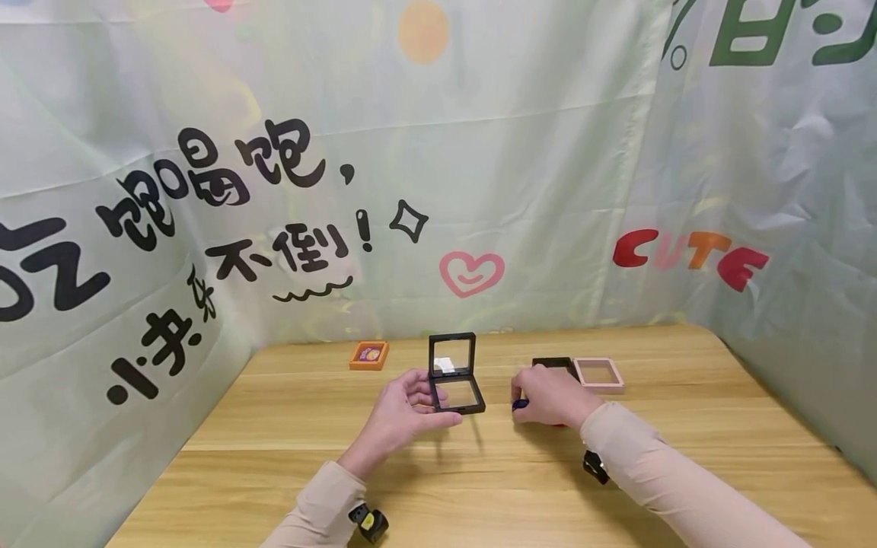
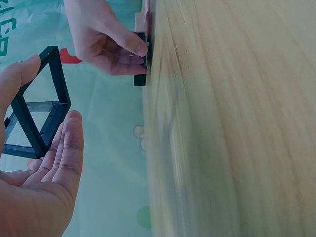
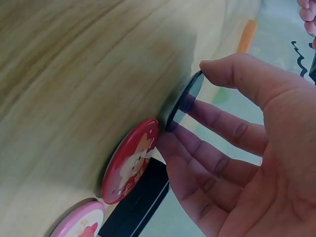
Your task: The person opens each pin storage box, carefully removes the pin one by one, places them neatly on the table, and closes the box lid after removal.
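Observation:
My left hand [image 1: 393, 418] holds up a hinged black display frame [image 1: 473, 409] with clear panes, its two halves swung apart. In the left wrist view the thumb lies on one edge of this frame [image 2: 60, 81] and the fingers support the other. Low over the table, my right hand [image 1: 556, 397] pinches a round dark blue badge [image 3: 190, 96] by its rim between thumb and fingers. A red round badge [image 3: 131, 165] with a cartoon picture lies beside those fingertips. Past it is a pink-rimmed badge [image 3: 81, 219], partly cut off.
Behind my right hand lie another black frame [image 1: 552, 361] and a pink frame [image 1: 606, 390], side by side. An orange frame [image 1: 354, 358] with a purple picture inside sits at the back left. A printed cloth [image 1: 548, 152] hangs along the table's back and sides.

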Demonstrator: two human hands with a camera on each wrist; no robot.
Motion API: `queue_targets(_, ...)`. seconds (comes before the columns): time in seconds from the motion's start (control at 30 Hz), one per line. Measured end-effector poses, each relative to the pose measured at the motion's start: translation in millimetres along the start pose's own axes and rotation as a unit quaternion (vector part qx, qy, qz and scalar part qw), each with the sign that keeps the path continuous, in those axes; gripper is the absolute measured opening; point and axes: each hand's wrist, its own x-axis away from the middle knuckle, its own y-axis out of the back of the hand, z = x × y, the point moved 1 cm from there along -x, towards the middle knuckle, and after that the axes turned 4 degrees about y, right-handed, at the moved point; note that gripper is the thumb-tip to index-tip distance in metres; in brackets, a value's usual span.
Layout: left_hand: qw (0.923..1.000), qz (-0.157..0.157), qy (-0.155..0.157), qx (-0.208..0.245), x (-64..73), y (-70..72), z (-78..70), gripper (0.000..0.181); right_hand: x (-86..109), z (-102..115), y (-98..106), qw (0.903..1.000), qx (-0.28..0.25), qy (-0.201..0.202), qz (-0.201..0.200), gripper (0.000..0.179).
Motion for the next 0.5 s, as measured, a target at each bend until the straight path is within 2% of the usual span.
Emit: queue_targets(0.5,0.9999,0.008,-0.002,0.006,-0.3,-1.5,0.5,0.068,0.8,3.1,0.8,0.9996,0.026,0.009,-0.001,0.013)
